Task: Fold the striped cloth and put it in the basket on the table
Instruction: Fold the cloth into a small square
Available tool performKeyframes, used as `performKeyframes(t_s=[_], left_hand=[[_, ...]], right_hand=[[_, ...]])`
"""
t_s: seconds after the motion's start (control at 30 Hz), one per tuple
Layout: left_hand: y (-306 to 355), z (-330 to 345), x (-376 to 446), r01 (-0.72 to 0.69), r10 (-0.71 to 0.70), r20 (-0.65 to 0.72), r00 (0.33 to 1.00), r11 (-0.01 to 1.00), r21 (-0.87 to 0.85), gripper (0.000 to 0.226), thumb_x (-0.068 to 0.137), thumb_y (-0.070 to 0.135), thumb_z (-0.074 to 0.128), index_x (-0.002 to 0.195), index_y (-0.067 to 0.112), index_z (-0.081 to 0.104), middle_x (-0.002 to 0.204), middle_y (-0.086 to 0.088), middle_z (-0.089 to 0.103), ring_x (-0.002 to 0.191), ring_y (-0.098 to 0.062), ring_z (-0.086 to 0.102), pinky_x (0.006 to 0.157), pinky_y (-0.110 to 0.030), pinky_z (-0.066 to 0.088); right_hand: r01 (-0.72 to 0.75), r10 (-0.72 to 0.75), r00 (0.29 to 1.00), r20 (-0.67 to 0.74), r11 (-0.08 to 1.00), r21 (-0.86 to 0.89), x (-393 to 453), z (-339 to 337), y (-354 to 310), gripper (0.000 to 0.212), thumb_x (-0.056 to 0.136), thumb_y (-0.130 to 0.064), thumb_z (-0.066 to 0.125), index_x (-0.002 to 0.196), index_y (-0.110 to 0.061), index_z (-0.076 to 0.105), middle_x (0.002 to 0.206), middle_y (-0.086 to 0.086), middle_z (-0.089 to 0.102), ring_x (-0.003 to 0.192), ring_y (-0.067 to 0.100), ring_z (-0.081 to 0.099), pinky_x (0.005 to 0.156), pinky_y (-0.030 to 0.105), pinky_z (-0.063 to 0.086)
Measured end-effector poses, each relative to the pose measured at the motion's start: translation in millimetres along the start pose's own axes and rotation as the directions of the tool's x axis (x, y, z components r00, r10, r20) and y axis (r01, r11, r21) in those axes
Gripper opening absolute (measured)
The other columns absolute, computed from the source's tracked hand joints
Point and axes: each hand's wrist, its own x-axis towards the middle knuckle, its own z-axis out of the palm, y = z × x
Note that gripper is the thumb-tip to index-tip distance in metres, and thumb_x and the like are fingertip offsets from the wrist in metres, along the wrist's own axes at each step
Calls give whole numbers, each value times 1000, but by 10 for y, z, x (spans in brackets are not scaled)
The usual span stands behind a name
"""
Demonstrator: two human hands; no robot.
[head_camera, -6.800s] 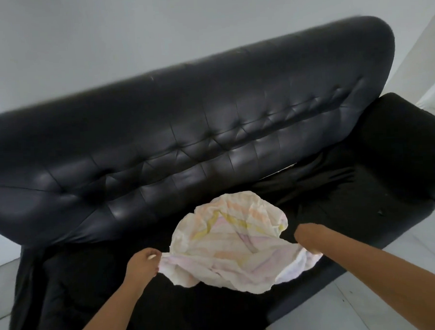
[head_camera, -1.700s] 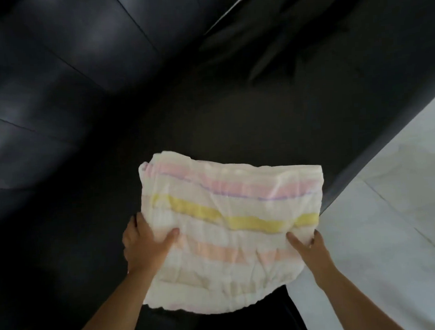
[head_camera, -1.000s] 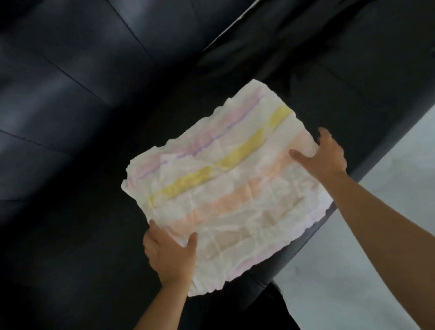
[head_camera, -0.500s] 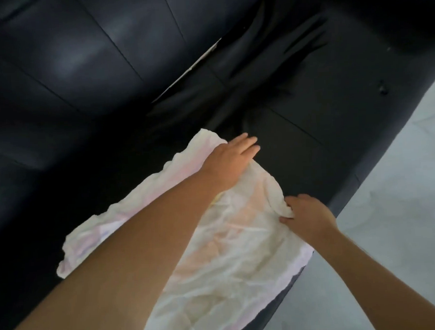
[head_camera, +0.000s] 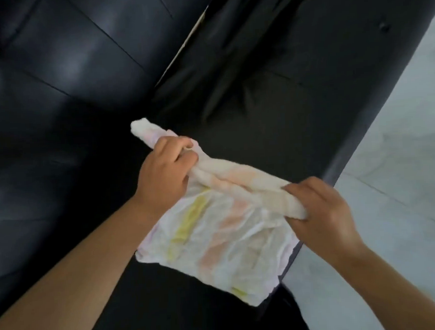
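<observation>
While both hands are pinching the bunched top edge of the striped cloth [head_camera: 215, 230], the left hand [head_camera: 164, 175] is clamping it toward ten o'clock and the right hand [head_camera: 319, 210] toward three o'clock, each grip closing tight on fabric. The cloth is hanging from that edge, draping over the front of the black sofa [head_camera: 284, 111]. It is looking thin, light, limp and crumpled, so gripping at corners and edges is probably working best. No basket is showing.

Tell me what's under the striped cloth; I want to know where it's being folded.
The black sofa seat lies under the striped cloth. Both hands grip its bunched top edge. Anything beneath the cloth itself is covered.
</observation>
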Motion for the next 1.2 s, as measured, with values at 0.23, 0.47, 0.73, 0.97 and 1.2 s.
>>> performKeyframes(t_s=[0.23, 0.47, 0.73, 0.97, 1.2], left_hand=[[-18, -77, -1739, 105, -108, 363, 926, 994, 29, 35, 54, -21, 62, 76, 6, 61, 102, -8, 55, 100, -24, 49, 79, -35, 53], [139, -260, -1917, 880, -784, 415, 461, 465, -100, 22, 83, -5, 50, 105, -3, 54, 103, -20, 58, 96, -32, 57, 76, -31, 40], [-330, 296, -878, 889, -684, 602, 412, 447, -101, 108, 65, 50, 71, 143, 23, 1, 154, -8, 10, 140, -28, 14, 113, -53, 20], [-47, 315, -1243, 989, -517, 843, 146, 100, -109, 79, 68, 29, 76, 134, 19, 34, 136, -9, 46, 122, -29, 45, 103, -48, 39], [551, -4, -1606, 925, -372, 920, 128, -290, -246, 60, 68, 14, 75, 121, 10, 49, 121, -15, 59, 107, -29, 57, 94, -47, 46]], right_hand=[[-65, 43, 843, 536, 998, 22, -1537, 704, -679, 34, 52, -34, 63, 85, -31, 55, 75, -12, 61, 73, 7, 53, 62, 19, 52], [-807, 661, 537, 524, 583, 91, -1739, 814, -450, 20, 85, -30, 61, 69, -21, 52, 67, -6, 45, 65, 9, 47, 59, 17, 36], [-941, 842, 224, 491, 55, 335, -1233, 1179, -279, 94, 65, -29, 81, 138, -11, 26, 137, 13, 38, 126, 32, 40, 106, 45, 37], [-919, 810, 116, 575, -132, 371, -1263, 1014, -30, 54, 74, -16, 74, 121, -1, 50, 114, 16, 59, 99, 28, 54, 93, 41, 46], [-923, 742, 233, 628, -34, 383, -1341, 471, -19, 60, 60, -24, 75, 111, -2, 54, 100, 16, 60, 96, 33, 58, 84, 44, 49]])
